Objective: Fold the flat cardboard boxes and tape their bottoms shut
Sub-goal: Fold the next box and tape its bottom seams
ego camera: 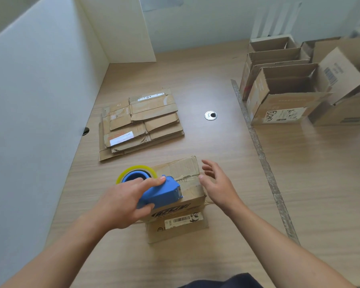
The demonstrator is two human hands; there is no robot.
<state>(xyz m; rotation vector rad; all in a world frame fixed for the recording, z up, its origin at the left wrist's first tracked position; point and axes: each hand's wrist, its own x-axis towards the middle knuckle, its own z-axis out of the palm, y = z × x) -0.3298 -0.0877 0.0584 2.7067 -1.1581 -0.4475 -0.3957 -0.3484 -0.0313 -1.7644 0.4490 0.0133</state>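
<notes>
The cardboard box [185, 169] stands on the wooden surface [195, 80] just in front of the person, its taped side up. The left hand [121, 206] grips a blue tape dispenser [162, 192] carrying a yellowish roll of tape [137, 169], and the dispenser rests on the box top. The right hand [220, 186] is spread open at the box's right edge, holding nothing.

The near side of the box bears a dark printed logo, too blurred to read, and below it a white label [183, 220] with a barcode and digits that look like "030".

Farther back lies a stack of flat boxes [141, 123] — one has a white and orange label, another a scrawl like "XJ". To the right stand folded open boxes [287, 88]; the nearest carries a white label with unreadable black writing, and a flap shows a barcode.
</notes>
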